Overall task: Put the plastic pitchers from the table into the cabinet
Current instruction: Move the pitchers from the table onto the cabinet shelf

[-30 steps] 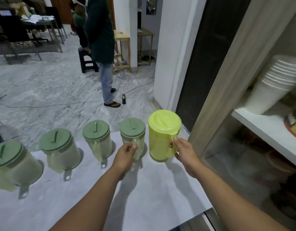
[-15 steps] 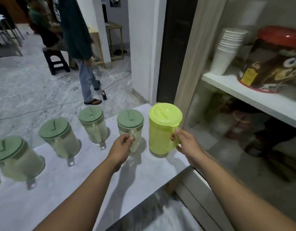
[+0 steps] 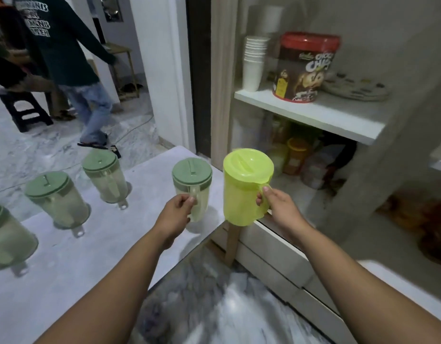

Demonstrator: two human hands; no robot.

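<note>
Both looked light, stiff and empty — the right hand (image 3: 279, 207) held the yellow-green pitcher (image 3: 244, 187) by its handle, the left hand's (image 3: 176, 214) grip closed on the green-lidded pitcher's (image 3: 192, 181) handle — the safest hold.

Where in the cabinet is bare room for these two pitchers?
Upper shelf: the front strip ahead of the cup stack, red-lidded tub and plates looks bare. Below it, jars crowd the back; the near floor looks open.
</note>
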